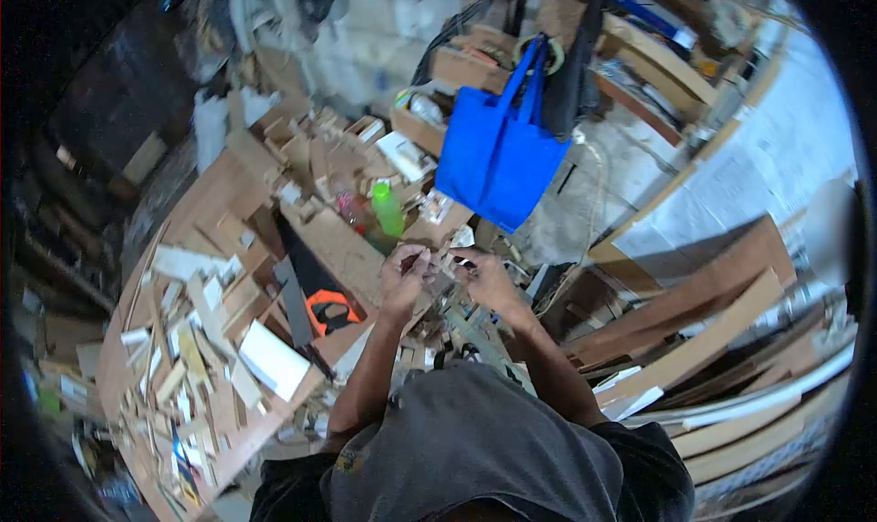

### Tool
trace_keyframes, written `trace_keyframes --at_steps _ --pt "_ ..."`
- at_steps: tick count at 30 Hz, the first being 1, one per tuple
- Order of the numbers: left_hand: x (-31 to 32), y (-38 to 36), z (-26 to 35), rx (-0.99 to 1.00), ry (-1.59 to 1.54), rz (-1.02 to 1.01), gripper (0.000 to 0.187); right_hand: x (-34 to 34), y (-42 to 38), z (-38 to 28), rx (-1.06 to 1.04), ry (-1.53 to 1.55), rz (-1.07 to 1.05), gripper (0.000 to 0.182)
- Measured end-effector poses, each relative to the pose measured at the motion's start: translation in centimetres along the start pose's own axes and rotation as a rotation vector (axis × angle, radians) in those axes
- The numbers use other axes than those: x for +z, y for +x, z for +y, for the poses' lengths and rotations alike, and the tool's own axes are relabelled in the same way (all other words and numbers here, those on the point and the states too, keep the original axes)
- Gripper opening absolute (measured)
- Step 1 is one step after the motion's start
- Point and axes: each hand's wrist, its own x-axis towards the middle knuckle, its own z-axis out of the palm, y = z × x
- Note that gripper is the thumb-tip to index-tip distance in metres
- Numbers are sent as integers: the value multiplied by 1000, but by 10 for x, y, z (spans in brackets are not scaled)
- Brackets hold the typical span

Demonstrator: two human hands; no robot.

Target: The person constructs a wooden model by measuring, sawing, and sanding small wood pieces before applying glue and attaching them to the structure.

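My left hand and my right hand are raised close together in front of my chest, fingertips curled inward. Between them is a small pale piece, too small and blurred to name, and the fingers of both hands are closed at its edges. Just beyond my left hand stands a green bottle, with a clear bottle beside it. A handsaw with an orange handle lies on the bench to the left of my left forearm.
Wood offcuts cover the table on the left. A blue tote bag hangs ahead, in front of cluttered shelves. Long boards lean and lie stacked at the right, near my right elbow. Low under my hands is more clutter.
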Motion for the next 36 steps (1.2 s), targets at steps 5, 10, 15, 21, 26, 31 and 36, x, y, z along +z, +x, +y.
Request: trace_keyframes --at_steps 5,10,15,21,26,31,36 --pt "-7 2 -41 -162 116 110 18 17 24 75 -54 -192 -216 34" --pt "-27 -9 -107 -241 312 150 22 62 18 121 -79 -276 -506 23" --pt "-47 -23 -116 -351 242 304 24 80 30 133 -98 69 -628 35" --pt "-62 -39 -135 -363 405 444 21 104 50 149 -46 -214 -684 67" --pt "-62 -45 -141 -304 329 486 24 103 51 127 -92 -261 -711 66" --pt "-61 -41 -137 -287 213 527 25 115 62 147 -177 -361 -711 60" --pt "-56 -37 -124 -268 135 544 27 108 73 150 -252 -217 -563 51"
